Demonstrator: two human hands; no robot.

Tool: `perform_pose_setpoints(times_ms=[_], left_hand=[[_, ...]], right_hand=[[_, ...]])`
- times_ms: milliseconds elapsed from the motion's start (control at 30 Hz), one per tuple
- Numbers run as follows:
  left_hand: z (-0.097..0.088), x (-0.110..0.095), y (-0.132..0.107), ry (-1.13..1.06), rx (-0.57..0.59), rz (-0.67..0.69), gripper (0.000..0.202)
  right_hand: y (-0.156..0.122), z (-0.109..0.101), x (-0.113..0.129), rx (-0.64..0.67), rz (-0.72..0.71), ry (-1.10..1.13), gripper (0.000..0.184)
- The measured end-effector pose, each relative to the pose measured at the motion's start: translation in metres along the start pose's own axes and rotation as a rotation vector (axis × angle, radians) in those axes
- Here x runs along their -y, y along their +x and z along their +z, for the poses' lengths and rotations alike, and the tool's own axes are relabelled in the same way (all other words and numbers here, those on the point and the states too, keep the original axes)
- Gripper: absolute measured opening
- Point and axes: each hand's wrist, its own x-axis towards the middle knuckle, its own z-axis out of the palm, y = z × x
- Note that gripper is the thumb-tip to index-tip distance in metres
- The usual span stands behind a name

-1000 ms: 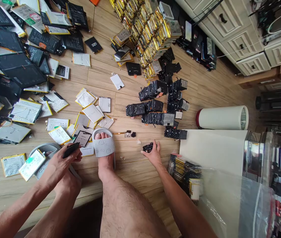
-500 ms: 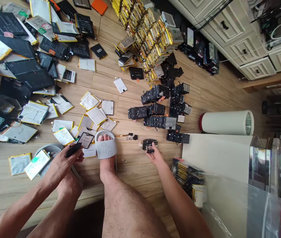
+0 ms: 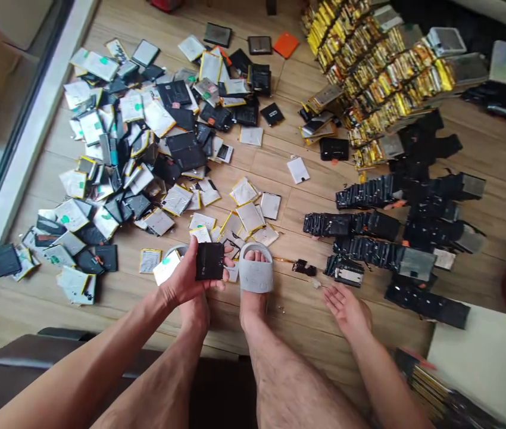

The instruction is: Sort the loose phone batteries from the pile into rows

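Note:
My left hand holds a flat black battery between thumb and fingers, its broad face turned up, above the left foot. My right hand is palm up with its fingers spread and nothing in it. Just beyond its fingertips a short row of black batteries stands on the floor, one with a pale face at its end. A small torn black piece lies left of that row. Loose silver batteries with yellow edges lie in front of my feet.
A large heap of mixed batteries spreads over the left of the wooden floor. Yellow-edged batteries stand in long rows at the back right, with black rows nearer. Grey slippers are on both feet. A white box stands at right.
The view has swung left. My right hand has let go of the small black row and opened. My left hand has turned the black battery from edge-on to broad face up.

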Motion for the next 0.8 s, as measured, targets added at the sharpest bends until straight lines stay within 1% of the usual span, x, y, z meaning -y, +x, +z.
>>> perform_pose_setpoints(times_ms=[33,67,133,167,200,267,333,367,433,500,567,633,667,733,800], left_hand=[[-0.002,0.0,0.002,-0.006,-0.003,0.011,0.083],[-0.004,0.001,0.003,-0.011,-0.012,0.022,0.083],[-0.01,0.003,0.007,-0.021,-0.054,0.043,0.079],[-0.014,0.003,0.008,-0.025,-0.086,0.054,0.078],[-0.018,0.003,0.008,-0.031,-0.126,0.069,0.077],[-0.027,0.0,0.005,-0.04,-0.209,0.099,0.073],[-0.038,-0.006,-0.006,-0.011,-0.276,0.109,0.071],[-0.044,-0.01,-0.013,0.022,-0.312,0.104,0.071],[-0.057,-0.02,-0.028,0.106,-0.412,0.109,0.071],[-0.07,-0.032,-0.042,0.156,-0.542,0.173,0.072],[-0.084,-0.044,-0.052,0.162,-0.68,0.28,0.072],[-0.096,-0.056,-0.057,0.158,-0.805,0.39,0.071],[-0.103,-0.061,-0.057,0.162,-0.862,0.436,0.07],[-0.116,-0.07,-0.055,0.222,-0.974,0.492,0.064],[-0.128,-0.075,-0.047,0.31,-1.06,0.509,0.054]], right_hand=[[-0.013,0.013,-0.003,0.064,-0.033,0.023,0.027],[-0.026,0.03,-0.003,0.159,-0.08,0.014,0.032],[-0.048,0.074,0.006,0.387,-0.188,-0.079,0.043],[-0.056,0.099,0.014,0.485,-0.247,-0.138,0.044],[-0.063,0.125,0.024,0.568,-0.311,-0.194,0.042],[-0.072,0.178,0.047,0.694,-0.463,-0.304,0.033],[-0.081,0.23,0.069,0.799,-0.658,-0.45,0.021],[-0.088,0.256,0.078,0.841,-0.763,-0.53,0.018],[-0.104,0.306,0.089,0.893,-0.972,-0.67,0.019],[-0.126,0.353,0.089,0.904,-1.189,-0.813,0.025],[-0.148,0.392,0.082,0.856,-1.383,-0.967,0.039],[-0.165,0.418,0.071,0.752,-1.495,-1.109,0.056],[-0.171,0.425,0.065,0.699,-1.52,-1.17,0.061],[-0.175,0.426,0.055,0.62,-1.533,-1.267,0.063],[-0.169,0.414,0.05,0.571,-1.516,-1.323,0.058]])
